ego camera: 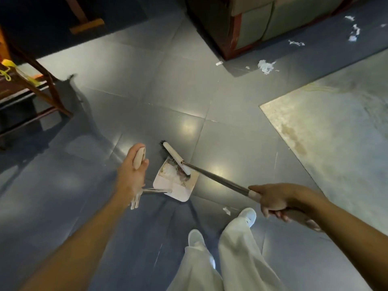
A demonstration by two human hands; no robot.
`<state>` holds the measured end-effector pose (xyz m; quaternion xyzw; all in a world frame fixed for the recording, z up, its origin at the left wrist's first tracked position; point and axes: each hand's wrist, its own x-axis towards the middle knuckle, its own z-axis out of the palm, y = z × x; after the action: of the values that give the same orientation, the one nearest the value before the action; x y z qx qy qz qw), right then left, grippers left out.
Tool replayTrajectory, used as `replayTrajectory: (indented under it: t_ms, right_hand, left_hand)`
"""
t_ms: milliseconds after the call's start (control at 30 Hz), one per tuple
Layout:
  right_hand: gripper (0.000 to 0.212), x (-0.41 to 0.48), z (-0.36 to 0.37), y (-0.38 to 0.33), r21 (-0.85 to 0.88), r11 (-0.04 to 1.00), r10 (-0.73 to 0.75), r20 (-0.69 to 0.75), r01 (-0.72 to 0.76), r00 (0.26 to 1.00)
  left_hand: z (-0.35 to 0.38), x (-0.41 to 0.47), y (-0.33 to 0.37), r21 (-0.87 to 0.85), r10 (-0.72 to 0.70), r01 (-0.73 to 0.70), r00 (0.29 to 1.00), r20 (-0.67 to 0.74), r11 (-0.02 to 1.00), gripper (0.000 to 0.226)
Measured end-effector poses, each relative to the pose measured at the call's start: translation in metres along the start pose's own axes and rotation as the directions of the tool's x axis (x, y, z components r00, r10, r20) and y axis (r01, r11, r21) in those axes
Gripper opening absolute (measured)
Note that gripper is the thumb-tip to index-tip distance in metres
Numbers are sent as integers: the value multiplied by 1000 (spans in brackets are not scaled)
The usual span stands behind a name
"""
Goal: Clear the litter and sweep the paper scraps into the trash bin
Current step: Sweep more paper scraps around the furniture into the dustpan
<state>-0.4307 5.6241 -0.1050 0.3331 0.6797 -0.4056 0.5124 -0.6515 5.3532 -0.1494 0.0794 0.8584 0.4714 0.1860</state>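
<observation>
Nearest the lens, two bare forearms reaching down over pale loose trousers (pixel 235 257) and white shoes (pixel 248 215) on the grey glossy tiled floor (pixel 189 97). Farthest left, a dark wooden chair frame (pixel 42 85) with yellow cord, well apart from the work. Next, left hand (pixel 134 166) curled closed round the cream plastic grip of the upright dustpan handle (pixel 139 156), thumb over the top; a light, rigid thing, best held high on that grip so the pan can be tilted and kept flat to the tiles. Below and just right of it, white plastic dustpan (pixel 175 182) resting on the floor, comb teeth along its back edge, a small heap of white paper scraps and grey fluff (pixel 174 170) already inside; featherweight, soft stuff, likely to flutter out if the pan is jerked or tipped. Across the pan mouth, white-headed dark-bristled broom (pixel 175 157), bristles touching the heap, its dark metal shaft (pixel 220 181) running down to the right hand (pixel 273 201), wrapped tight about the pale upper sleeve of the shaft; stiff and light, easily steered from there. One stray scrap (pixel 226 210) beside the right shoe. Farther right and well away, torn white paper litter (pixel 266 67) scattered near the base of the green upholstered sofa (pixel 262 19), not yet gathered. At far right, a pale worn rug (pixel 336 131). No trash bin in view.
</observation>
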Motion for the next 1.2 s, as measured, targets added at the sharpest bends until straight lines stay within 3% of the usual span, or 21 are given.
replayTrajectory:
  t_ms: [100, 400, 600, 733, 833, 933, 1067, 1200]
  right_hand:
    - [54, -5, -14, 29, 97, 995, -7, -102, 17, 995]
    - [51, -31, -66, 144, 377, 926, 137, -312, -9, 940]
    - [55, -46, -104, 228, 424, 902, 259, -368, -86, 893]
    - [44, -39, -134, 267, 373, 910, 336, -416, -178, 845]
    - [37, -27, -155, 282, 356, 905, 376, -411, -233, 831]
    - [49, -7, -169, 287, 338, 906, 381, -387, -255, 840]
    - [44, 25, -169, 284, 419, 889, 317, -270, -186, 909]
    - [58, 33, -145, 271, 400, 906, 256, -258, -138, 932]
  left_hand:
    - [31, 10, 25, 23, 73, -74, 995, 62, 997, 48]
    - [166, 34, 103, 154, 236, -291, 925, 298, 944, 35]
    - [256, 32, 152, 140, 289, -367, 873, 394, 919, 36]
    - [305, 36, 180, 182, 306, -428, 831, 465, 885, 38]
    - [331, 43, 188, 200, 288, -449, 796, 532, 871, 38]
    - [350, 50, 194, 223, 277, -451, 797, 536, 865, 40]
    - [377, 66, 212, 249, 295, -482, 791, 536, 840, 35]
    - [385, 79, 216, 229, 305, -483, 787, 536, 845, 33]
